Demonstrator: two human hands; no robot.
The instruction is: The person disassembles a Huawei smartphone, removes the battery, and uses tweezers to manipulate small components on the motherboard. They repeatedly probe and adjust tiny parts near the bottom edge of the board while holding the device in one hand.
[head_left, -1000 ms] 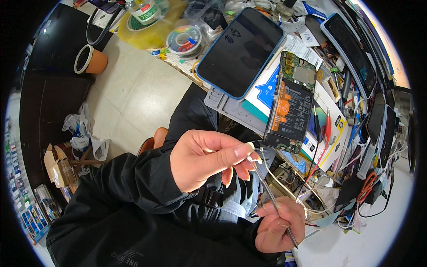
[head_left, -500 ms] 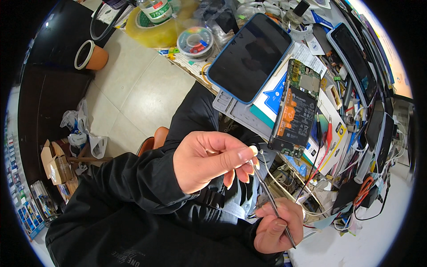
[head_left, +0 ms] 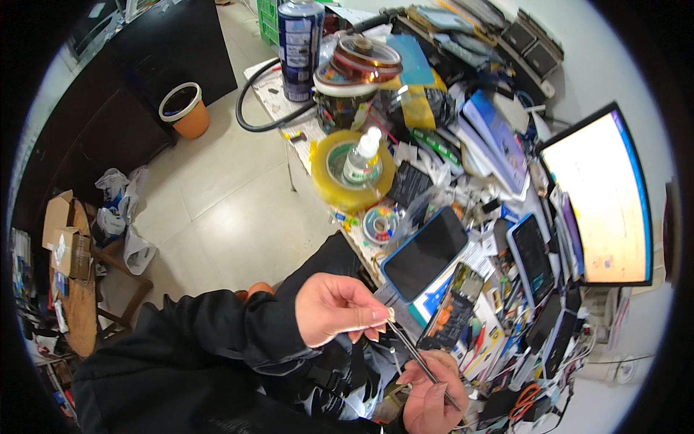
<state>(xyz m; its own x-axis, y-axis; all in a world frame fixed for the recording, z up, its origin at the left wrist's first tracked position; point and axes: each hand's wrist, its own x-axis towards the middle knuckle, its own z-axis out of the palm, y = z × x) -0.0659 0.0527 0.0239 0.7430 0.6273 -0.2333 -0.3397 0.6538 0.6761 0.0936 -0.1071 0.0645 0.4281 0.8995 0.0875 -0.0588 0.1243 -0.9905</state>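
A slim, straight metal tool resembling tweezers (head_left: 418, 357) is gripped by the closed fingers of the right hand (head_left: 432, 396), on the near side of an opened phone with a black-and-orange battery (head_left: 452, 311). Left of the opened phone, a tiny white piece (head_left: 391, 315) is pinched between thumb and forefinger of the left hand (head_left: 334, 311), the tool's far end just beside it; whether they touch cannot be told. The tool is judged light, stiff and smooth, best held mid-shaft; the white piece, probably light and easily damaged, is best taken by its edges.
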